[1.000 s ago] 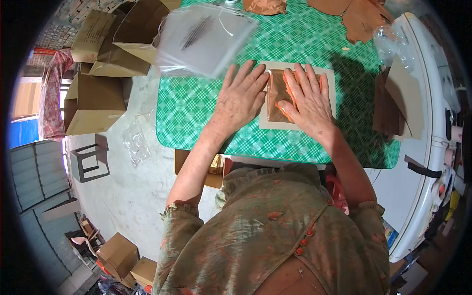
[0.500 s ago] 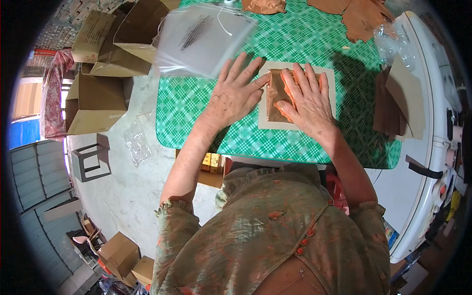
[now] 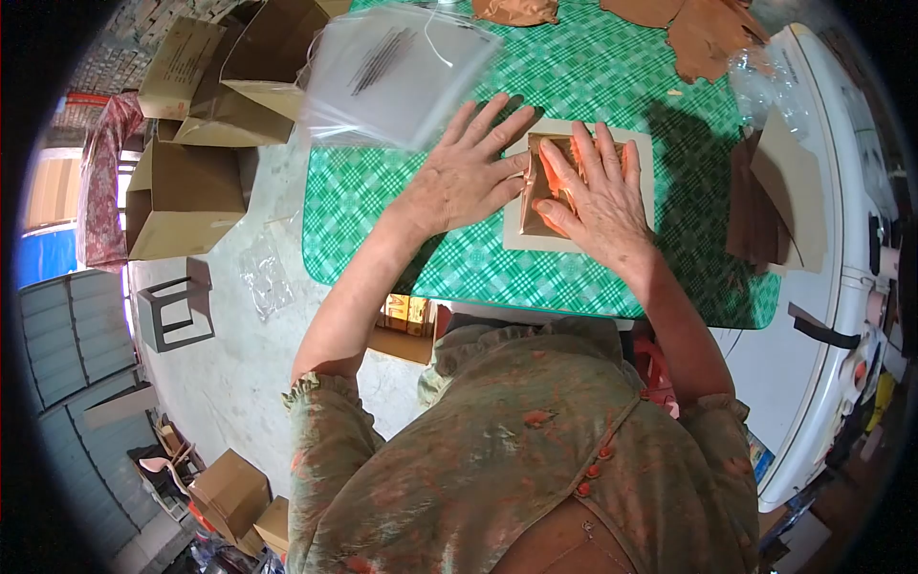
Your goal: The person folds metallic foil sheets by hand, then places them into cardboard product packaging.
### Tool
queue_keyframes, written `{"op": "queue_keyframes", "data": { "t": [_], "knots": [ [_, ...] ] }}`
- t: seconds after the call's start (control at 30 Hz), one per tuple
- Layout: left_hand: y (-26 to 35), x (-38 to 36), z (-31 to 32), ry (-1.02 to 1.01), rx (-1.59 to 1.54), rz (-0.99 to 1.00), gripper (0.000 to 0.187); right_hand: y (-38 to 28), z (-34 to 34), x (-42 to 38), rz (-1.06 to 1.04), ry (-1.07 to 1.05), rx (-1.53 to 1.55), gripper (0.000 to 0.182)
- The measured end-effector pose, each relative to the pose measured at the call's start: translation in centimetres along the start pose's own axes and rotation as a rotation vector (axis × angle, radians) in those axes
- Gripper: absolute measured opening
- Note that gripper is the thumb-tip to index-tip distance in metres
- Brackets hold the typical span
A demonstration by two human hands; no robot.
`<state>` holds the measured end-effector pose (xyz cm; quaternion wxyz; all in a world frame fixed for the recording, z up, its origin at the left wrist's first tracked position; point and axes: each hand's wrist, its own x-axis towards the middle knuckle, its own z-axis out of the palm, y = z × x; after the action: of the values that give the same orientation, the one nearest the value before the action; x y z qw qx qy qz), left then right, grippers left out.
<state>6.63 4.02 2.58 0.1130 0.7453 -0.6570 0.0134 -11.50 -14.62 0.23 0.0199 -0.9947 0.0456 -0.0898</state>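
On a beige square board (image 3: 545, 243) lies a shiny brown packet (image 3: 534, 215) with bright orange patches along its right side. My right hand (image 3: 607, 206) rests flat over the packet's right part, fingers spread, covering much of it. My left hand (image 3: 454, 177) is held just left of the board, fingers stretched out and apart. Its thumb tip touches the packet's left edge, which looks slightly lifted and creased there.
A green checked tablecloth (image 3: 459, 277) covers the table. Clear plastic sleeves (image 3: 382, 77) are stacked at the back left, brown leather pieces (image 3: 712, 38) at the back right. Beige and brown sheets (image 3: 784, 182) lie at the right. Cardboard boxes (image 3: 191, 196) stand left of the table.
My left hand has shifted slightly right and up, its thumb now at the packet's left edge. That edge looks more raised. My right hand has stayed nearly in place.
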Motion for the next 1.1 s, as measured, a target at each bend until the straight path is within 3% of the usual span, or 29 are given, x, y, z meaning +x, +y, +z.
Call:
{"op": "queue_keyframes", "data": {
  "t": [0.37,0.67,0.87,1.1],
  "knots": [
    [1.5,-0.9,0.4,0.061,0.003,0.044,0.048,-0.2,-0.6,0.1,-0.008,-0.014,0.021,0.077],
    [0.4,-0.4,-0.1,0.103,-0.328,0.032,0.042,-0.2,-0.4,0.0,-0.014,-0.014,0.016,0.074],
    [-0.1,0.7,0.4,0.193,-0.531,-0.061,0.023,-0.1,-0.1,0.0,-0.013,-0.008,0.03,0.073],
    [-0.5,2.0,1.0,0.289,-0.481,-0.045,0.013,-0.1,-0.4,0.0,-0.023,0.007,0.022,0.071]
  ]
}}
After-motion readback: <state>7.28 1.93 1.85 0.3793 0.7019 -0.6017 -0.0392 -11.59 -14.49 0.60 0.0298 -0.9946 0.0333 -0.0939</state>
